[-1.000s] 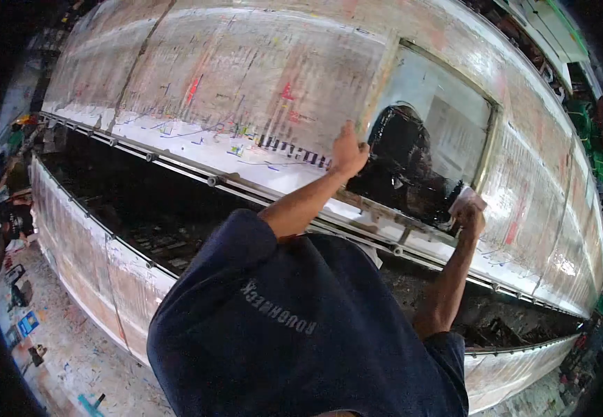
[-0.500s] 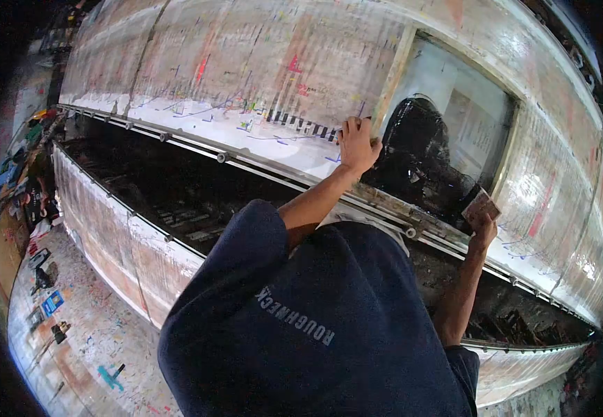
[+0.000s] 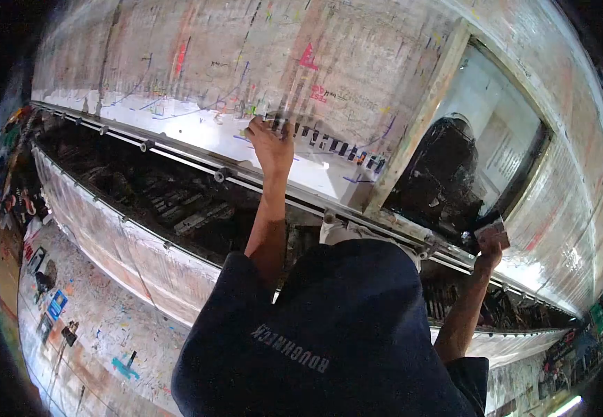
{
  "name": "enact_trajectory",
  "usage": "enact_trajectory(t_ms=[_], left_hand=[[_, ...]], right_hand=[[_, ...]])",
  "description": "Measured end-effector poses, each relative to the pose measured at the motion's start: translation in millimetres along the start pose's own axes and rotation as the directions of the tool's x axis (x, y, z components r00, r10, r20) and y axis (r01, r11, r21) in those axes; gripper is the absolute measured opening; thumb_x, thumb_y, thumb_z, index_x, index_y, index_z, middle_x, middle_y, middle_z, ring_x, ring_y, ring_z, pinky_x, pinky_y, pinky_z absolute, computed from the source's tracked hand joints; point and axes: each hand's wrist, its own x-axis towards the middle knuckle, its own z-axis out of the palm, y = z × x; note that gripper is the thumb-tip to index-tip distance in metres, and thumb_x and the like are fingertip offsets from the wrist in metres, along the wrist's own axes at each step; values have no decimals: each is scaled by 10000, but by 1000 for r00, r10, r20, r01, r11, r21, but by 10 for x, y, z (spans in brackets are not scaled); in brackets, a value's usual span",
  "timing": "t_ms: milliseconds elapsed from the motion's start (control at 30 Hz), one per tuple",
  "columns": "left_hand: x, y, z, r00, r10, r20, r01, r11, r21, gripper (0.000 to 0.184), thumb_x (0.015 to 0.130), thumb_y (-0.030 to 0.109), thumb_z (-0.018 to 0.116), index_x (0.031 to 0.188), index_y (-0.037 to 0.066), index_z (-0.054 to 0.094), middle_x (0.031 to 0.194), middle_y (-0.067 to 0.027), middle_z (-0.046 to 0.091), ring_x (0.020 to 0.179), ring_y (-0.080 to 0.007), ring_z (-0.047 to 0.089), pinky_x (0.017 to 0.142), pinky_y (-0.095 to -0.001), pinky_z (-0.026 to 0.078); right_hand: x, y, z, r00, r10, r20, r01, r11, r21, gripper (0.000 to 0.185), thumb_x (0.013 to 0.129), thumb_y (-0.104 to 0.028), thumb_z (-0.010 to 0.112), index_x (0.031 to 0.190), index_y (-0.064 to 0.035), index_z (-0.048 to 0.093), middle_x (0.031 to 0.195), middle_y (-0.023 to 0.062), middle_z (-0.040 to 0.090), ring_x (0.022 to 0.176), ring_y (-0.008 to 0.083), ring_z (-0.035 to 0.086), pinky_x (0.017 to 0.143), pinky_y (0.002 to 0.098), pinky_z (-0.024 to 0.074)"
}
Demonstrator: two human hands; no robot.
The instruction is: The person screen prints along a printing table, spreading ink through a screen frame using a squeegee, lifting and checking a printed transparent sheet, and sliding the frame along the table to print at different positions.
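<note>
My left hand (image 3: 271, 146) is over the long sloping table, fingers apart, beside a row of black marks (image 3: 326, 142). I see nothing held in it, though its fingertips are slightly blurred. On the right, my right hand (image 3: 493, 251) grips a small brown block that looks like a squeegee (image 3: 490, 232), low in the right corner of a wooden-edged screen frame (image 3: 423, 128). Inside the frame, a large dark glossy patch (image 3: 437, 174) covers the lower part; I cannot tell how much of it is ink or reflection. The frame lies flat against the table.
A metal rail (image 3: 221, 175) with round stops runs along the table's near edge. Below it is a dark recess with slats, then a second pale table (image 3: 128, 243). The paint-spotted floor (image 3: 93, 375) holds scattered items, including a teal tool (image 3: 126, 368).
My left hand has gone from the screen frame's left edge leftward to the black marks. My right hand still grips the squeegee at the frame's lower right corner. The camera view has shifted.
</note>
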Motion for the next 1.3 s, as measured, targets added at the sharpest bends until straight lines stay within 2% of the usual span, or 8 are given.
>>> enact_trajectory(t_ms=[67, 100, 200, 300, 500, 667, 1200, 1300], left_hand=[[49, 63, -47, 925, -191, 329, 295, 907, -302, 288, 922, 178, 803, 1026, 2, 600, 770, -65, 650, 726, -211, 607, 738, -387, 512], [103, 109, -92, 930, -101, 353, 179, 964, -196, 246, 932, 156, 797, 960, -2, 611, 716, -58, 626, 616, -139, 548, 596, -329, 474], [196, 347, -304, 856, -206, 473, 361, 894, -265, 216, 938, 113, 781, 898, -9, 608, 709, -42, 603, 656, -105, 519, 608, -295, 451], [177, 459, -410, 865, -162, 475, 335, 892, -305, 226, 957, 101, 762, 893, 0, 570, 690, -10, 538, 642, -85, 477, 587, -274, 416], [154, 771, -655, 829, -186, 528, 451, 781, -433, 253, 996, 114, 732, 890, 49, 513, 674, 37, 464, 619, -32, 393, 547, -222, 335], [219, 800, -785, 808, -208, 551, 485, 767, -421, 271, 996, 128, 751, 896, 68, 507, 699, 76, 466, 653, -16, 373, 572, -200, 317], [163, 640, -695, 824, -271, 497, 474, 810, -345, 267, 1009, 186, 741, 879, 61, 544, 752, 61, 472, 692, -44, 365, 606, -238, 329], [168, 628, -692, 826, -290, 483, 464, 837, -291, 281, 1009, 180, 742, 860, 58, 537, 739, 80, 440, 698, -36, 347, 613, -223, 308]], right_hand=[[-100, -138, 142, 976, 108, -189, -69, 977, 202, 567, 915, -252, 637, 1377, 69, 566, 1257, 186, 668, 1083, 348, 693, 882, 466, 612], [-90, -126, 102, 974, 117, -195, -79, 979, 190, 567, 915, -252, 637, 1377, 69, 566, 1257, 186, 668, 1083, 348, 693, 882, 466, 612], [-116, -114, 38, 989, 80, -127, -60, 986, 157, 552, 944, -244, 620, 1399, 63, 560, 1285, 184, 668, 1083, 338, 691, 916, 459, 602], [-110, -115, -5, 995, 7, -99, -15, 996, -84, 505, 973, -215, 581, 1405, 44, 564, 1300, 176, 671, 1113, 317, 679, 946, 457, 591], [-99, -204, -91, 959, 251, -133, -232, 963, 139, 569, 958, -252, 607, 1474, -28, 521, 1364, 160, 650, 1190, 326, 669, 1005, 483, 556], [-240, -400, 178, 977, 172, -123, -167, 985, 44, 437, 1047, -236, 492, 1388, 22, 579, 1322, 174, 669, 1170, 308, 676, 1013, 448, 553], [-139, -140, -171, 971, 199, -134, -184, 976, 117, 501, 966, -249, 563, 1402, -2, 563, 1309, 167, 663, 1191, 322, 655, 1001, 487, 562], [-181, -159, -114, 988, 85, -127, -95, 993, -76, 418, 968, -172, 570, 1331, 30, 609, 1287, 171, 663, 1144, 293, 670, 965, 442, 595]])
